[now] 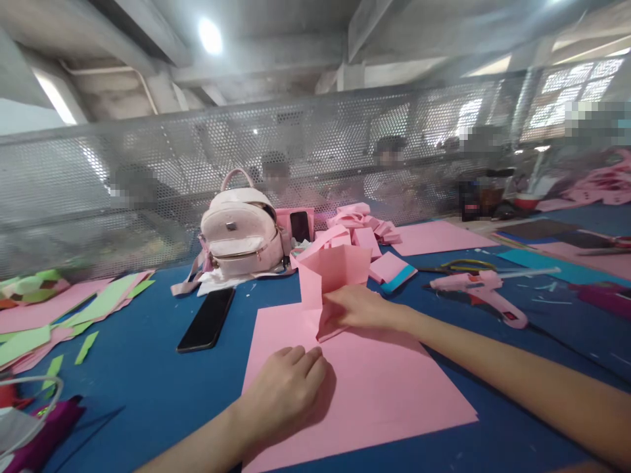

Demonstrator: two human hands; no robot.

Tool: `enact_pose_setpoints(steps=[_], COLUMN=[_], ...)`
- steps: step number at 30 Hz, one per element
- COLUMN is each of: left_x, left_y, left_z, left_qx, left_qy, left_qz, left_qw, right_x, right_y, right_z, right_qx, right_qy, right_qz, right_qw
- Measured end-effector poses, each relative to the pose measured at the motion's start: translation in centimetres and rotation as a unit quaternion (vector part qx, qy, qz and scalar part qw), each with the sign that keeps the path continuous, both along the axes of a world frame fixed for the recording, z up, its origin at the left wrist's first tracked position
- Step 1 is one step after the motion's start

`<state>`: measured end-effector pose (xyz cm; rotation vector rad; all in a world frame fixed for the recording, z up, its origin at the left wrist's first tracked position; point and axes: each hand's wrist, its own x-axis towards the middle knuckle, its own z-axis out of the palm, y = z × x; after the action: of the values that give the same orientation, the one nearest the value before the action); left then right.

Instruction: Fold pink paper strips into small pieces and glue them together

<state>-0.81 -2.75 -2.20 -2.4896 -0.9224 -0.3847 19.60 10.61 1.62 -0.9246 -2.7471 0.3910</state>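
A large pink paper sheet (389, 401) lies flat on the blue table. My left hand (290, 381) rests on its left part in a loose fist, knuckles up; its fingertips are tucked out of sight and nothing shows in it. A folded pink paper box (310, 282), with its top open, stands upright on the far part of the sheet. My right hand (352, 307) grips this box low on its near side, and some fingers are hidden behind a panel.
A pink hot glue gun (480, 289) lies at right, its cord trailing off. Behind the box are heaped folded pink pieces (359, 223) and a white backpack (241, 230). A black phone (207, 320) lies left of the sheet; green paper (106, 302) lies farther left.
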Motion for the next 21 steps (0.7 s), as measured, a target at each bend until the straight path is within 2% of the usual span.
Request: enact_pose_setpoints(steps=[4, 10, 21], left_x=[0.01, 0.15, 0.43], left_y=[0.05, 0.09, -0.25], left_z=[-0.03, 0.25, 0.72], left_qx=[0.008, -0.009, -0.03], left_qy=[0.012, 0.06, 0.106], left_qz=[-0.002, 0.012, 0.03], left_qw=[1.0, 0.998, 0.993], right_x=[-0.13, -0.37, -0.71], right_y=[0.02, -0.56, -0.6], right_z=[-0.12, 0.43, -0.21], right_qx=[0.028, 0.018, 0.102], right_qy=[-0.015, -0.014, -0.043], right_qz=[0.0, 0.015, 0.021], right_qw=[0.999, 1.0, 0.994])
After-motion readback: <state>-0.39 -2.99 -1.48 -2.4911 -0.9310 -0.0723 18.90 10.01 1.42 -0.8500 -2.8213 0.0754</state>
